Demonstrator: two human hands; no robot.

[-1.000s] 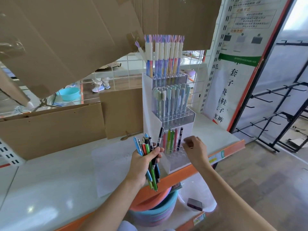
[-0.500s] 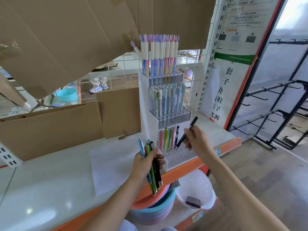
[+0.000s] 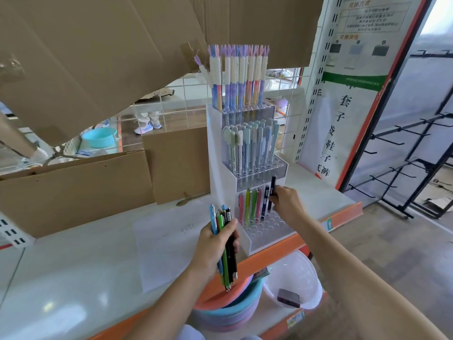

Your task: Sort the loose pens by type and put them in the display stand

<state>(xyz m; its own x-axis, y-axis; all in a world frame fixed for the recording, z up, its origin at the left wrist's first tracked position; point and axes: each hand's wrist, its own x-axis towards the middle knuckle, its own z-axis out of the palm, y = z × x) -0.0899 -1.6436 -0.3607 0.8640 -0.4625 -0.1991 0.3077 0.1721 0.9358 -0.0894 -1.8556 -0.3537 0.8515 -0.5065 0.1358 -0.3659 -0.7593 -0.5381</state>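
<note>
In the head view, the display stand (image 3: 245, 153) stands in the middle of the frame on a white shelf (image 3: 73, 261) with an orange edge. Its upper two tiers are full of pastel pens. In the lowest tier some coloured pens (image 3: 250, 204) stand upright in the back row of holes. The right hand (image 3: 285, 203), right of centre, pinches a black pen (image 3: 271, 192) nearly upright, its lower end at the holes just beside a dark blue pen (image 3: 264, 202). The left hand (image 3: 213, 246), in the lower middle, has its fingers curled around a bundle of loose pens (image 3: 224, 241). Below the shelf, stacked basins (image 3: 228, 315) are seen.
</note>
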